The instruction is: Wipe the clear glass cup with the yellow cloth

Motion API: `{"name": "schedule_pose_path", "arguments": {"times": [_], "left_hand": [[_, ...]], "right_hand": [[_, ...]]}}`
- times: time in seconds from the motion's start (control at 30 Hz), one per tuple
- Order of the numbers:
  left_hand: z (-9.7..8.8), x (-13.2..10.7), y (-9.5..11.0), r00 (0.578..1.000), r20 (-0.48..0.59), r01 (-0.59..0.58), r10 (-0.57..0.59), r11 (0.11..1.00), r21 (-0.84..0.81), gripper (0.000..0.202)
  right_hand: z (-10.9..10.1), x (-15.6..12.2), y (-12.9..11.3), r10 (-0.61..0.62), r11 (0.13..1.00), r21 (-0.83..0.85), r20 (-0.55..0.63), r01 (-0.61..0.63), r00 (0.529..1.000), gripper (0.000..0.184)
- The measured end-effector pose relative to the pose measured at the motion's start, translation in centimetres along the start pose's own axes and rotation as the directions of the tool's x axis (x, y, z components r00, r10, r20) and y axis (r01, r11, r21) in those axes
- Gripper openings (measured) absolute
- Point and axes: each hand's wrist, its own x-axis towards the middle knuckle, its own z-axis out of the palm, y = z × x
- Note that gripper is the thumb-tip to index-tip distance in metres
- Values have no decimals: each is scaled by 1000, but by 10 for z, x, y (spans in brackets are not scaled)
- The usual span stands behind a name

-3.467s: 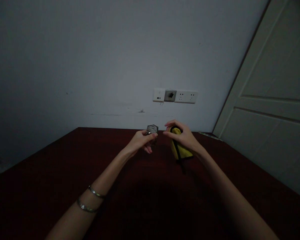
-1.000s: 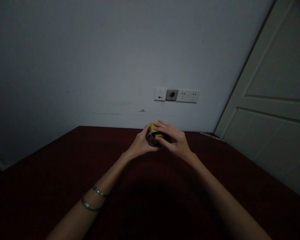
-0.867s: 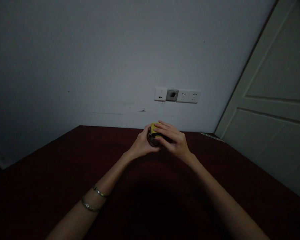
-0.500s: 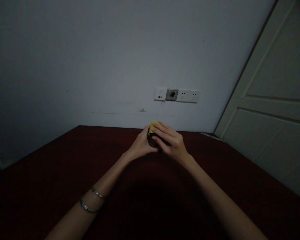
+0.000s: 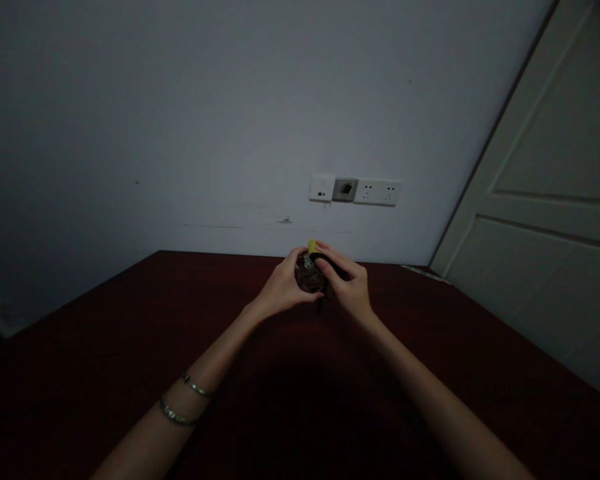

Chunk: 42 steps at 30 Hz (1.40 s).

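Over the far part of the dark red table, my left hand (image 5: 283,283) is curled around the left side of a round, dark brown, glassy-looking object (image 5: 308,277). Its thumb lies below the object and its fingers reach over the top. My right hand (image 5: 349,280) pinches a small yellow block with a black part (image 5: 313,247), which rests against the upper right of the round object. The right fingers cover most of the black part. A short dark piece hangs below the hands; what it belongs to I cannot tell.
The dark red tabletop (image 5: 180,320) meets a pale wall (image 5: 230,133) behind the hands. A row of white sockets (image 5: 377,192) with a grey plate (image 5: 345,189) is on the wall. A panelled door (image 5: 545,220) stands at the right. A thin pale strip (image 5: 425,273) lies along the table's far right edge.
My right hand and the yellow and black block have shifted slightly right and tilted, uncovering more of the round object's face. The left hand keeps its hold nearly in place.
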Motion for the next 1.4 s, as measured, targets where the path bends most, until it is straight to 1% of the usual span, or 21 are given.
{"name": "schedule_pose_path", "arguments": {"times": [0.07, 0.13, 0.2, 0.27, 0.33, 0.43, 0.5, 0.53, 0.6, 0.63, 0.7, 0.77, 0.8, 0.83, 0.9, 0.97, 1.0, 1.07, 1.1, 1.2, 1.4], "left_hand": [[-1, -1, -1, 999, 8, 38, -37, 999, -16, 77], [-3, -1, -2, 998, 18, 65, -64, 997, -39, 69], [-4, -2, -1, 998, 25, 67, -65, 996, -55, 63], [-6, -2, 0, 998, 31, 62, -60, 996, -65, 62], [-7, -1, 2, 998, 33, 60, -58, 996, -70, 67], [-7, 0, 3, 997, 33, 68, -66, 996, -58, 76], [-7, 0, 2, 996, 31, 83, -82, 996, -33, 81], [-7, 0, 1, 995, 30, 92, -92, 996, -18, 82], [-7, 0, -2, 994, 36, 103, -103, 995, 6, 79], [-7, 0, -3, 994, 41, 100, -100, 995, 14, 73], [-6, -1, -4, 997, 42, 69, -70, 997, 23, 60], [-6, -1, -4, 999, 41, 34, -35, 999, 28, 52], [-6, -1, -3, 999, 41, 26, -28, 999, 29, 51], [-5, -1, -2, 999, 44, 27, -28, 999, 25, 54], [-5, -1, 1, 998, 52, 43, -44, 999, 14, 66], [-4, -1, 3, 996, 51, 67, -67, 998, 1, 79], [-3, -1, 4, 995, 52, 80, -80, 997, -11, 84], [-2, -1, 4, 994, 54, 102, -99, 994, -51, 88], [-1, -1, 4, 993, 58, 109, -104, 991, -82, 88], [1, 0, 1, 990, 60, 139, -129, 970, -198, 83], [4, 5, -4, 971, 18, 217, -237, 855, -472, 70]], "right_hand": [[-1, -4, 0, -158, 984, -67, 64, 162, 985, 33], [-3, -6, 0, -300, 941, -104, 182, 322, 936, 41], [-6, -7, 1, -365, 904, -115, 290, 411, 885, 44], [-7, -6, 1, -361, 901, -124, 315, 416, 878, 43], [-5, -3, -1, -320, 925, -126, 249, 358, 914, 39], [0, -2, -5, -195, 975, -82, 114, 205, 974, 33], [3, -2, -6, -127, 990, -50, 63, 130, 990, 31], [3, -3, -6, -124, 991, -52, 52, 126, 991, 31], [3, -5, -3, -199, 973, -105, 81, 207, 977, 32], [2, -6, -2, -259, 950, -146, 132, 277, 957, 33], [-1, -8, 1, -355, 884, -214, 272, 416, 895, 37], [-2, -9, 2, -380, 846, -236, 362, 478, 851, 39], [-2, -9, 2, -378, 849, -231, 361, 475, 852, 39], [-2, -9, 3, -372, 865, -216, 328, 453, 868, 38], [-2, -6, 3, -312, 925, -156, 206, 345, 928, 33], [-1, -3, 4, -168, 982, -72, 65, 172, 984, 26], [-1, 0, 4, -77, 997, -28, 14, 78, 997, 24], [-2, 3, 5, 73, 996, 51, -34, -71, 997, 20], [-3, 4, 5, 117, 990, 82, -39, -113, 992, 19], [-3, 5, 3, 125, 985, 126, -23, -121, 992, 19], [2, -2, -8, -54, 993, 107, 59, 48, 997, 26]]}}
